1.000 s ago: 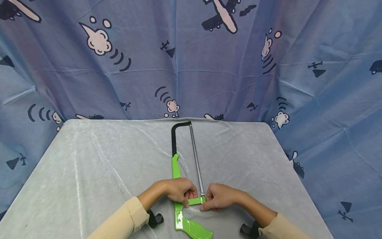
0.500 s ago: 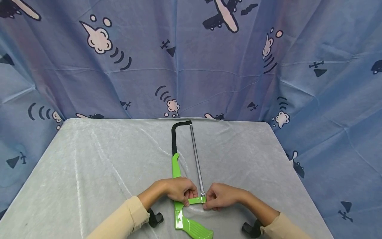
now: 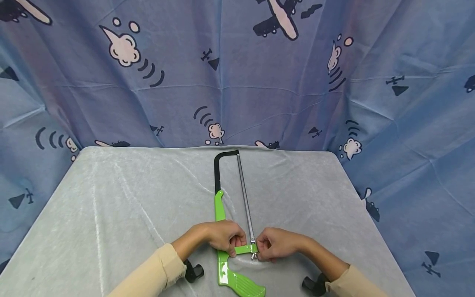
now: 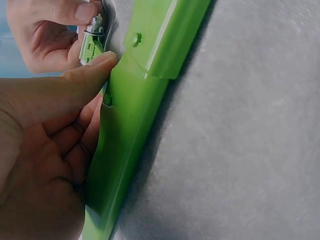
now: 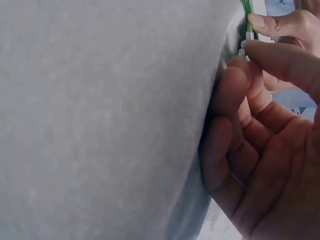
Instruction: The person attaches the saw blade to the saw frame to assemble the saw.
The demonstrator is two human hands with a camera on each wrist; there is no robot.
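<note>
A hacksaw lies on the grey cloth, with a bright green handle (image 3: 241, 282), a black front frame (image 3: 217, 173) and a silver blade (image 3: 245, 198). My left hand (image 3: 226, 236) pinches the short green crossbar (image 3: 243, 249) between thumb and fingers, close to the handle; the left wrist view shows the thumb on top of it. At the crossbar's right end sits a small silver wing nut (image 3: 254, 255). The thumb and curled fingers of my right hand (image 3: 276, 244) meet at this wing nut (image 5: 242, 50) in the right wrist view, partly covering it.
Grey cloth (image 3: 130, 227) covers the table, whose far edge runs just behind the saw's tip. A blue printed curtain (image 3: 178, 62) hangs behind and around both sides. Black camera mounts (image 3: 193, 271) are worn on both wrists.
My right hand has shifted slightly right, and the wing nut now shows beside its fingertips. The left hand and the hacksaw stay in place.
</note>
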